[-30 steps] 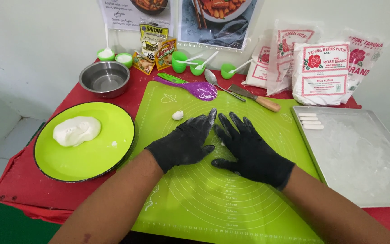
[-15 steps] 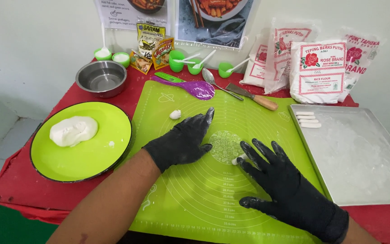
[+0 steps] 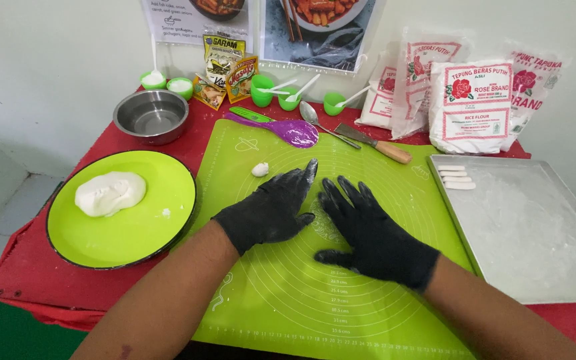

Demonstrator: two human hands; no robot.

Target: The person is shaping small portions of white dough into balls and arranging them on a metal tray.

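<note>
Together, both black-gloved hands lay flat and open on the green silicone mat (image 3: 368,307), palms down, fingers spread and pointing far. The left hand (image 3: 271,210) and the right hand (image 3: 368,233) sat just beside each other at the mat's middle, neither gripping anything. Whether a piece of dough lay pressed beneath the palms could not be told; the gloves hid that spot, though a pale floury patch showed between them.

A small dough lump (image 3: 260,169) rested on the mat to the far left of the left hand, near its fingertips and apart from them; the left hand was clearly the nearer of the two. The larger dough mass (image 3: 110,193) lay on the green plate (image 3: 135,233) at the left, just off the mat's left edge.

To the right, a metal tray (image 3: 535,267) dusted white ran beside the mat's right edge, with four short white dough sticks (image 3: 456,177) in its far left corner, their long axes running left to right. The mat's near half was bare of things. Far of the hands lay a purple spoon (image 3: 291,130) and a wooden-handled knife (image 3: 375,141), with a steel bowl (image 3: 151,115) on the red desk (image 3: 28,267).
</note>
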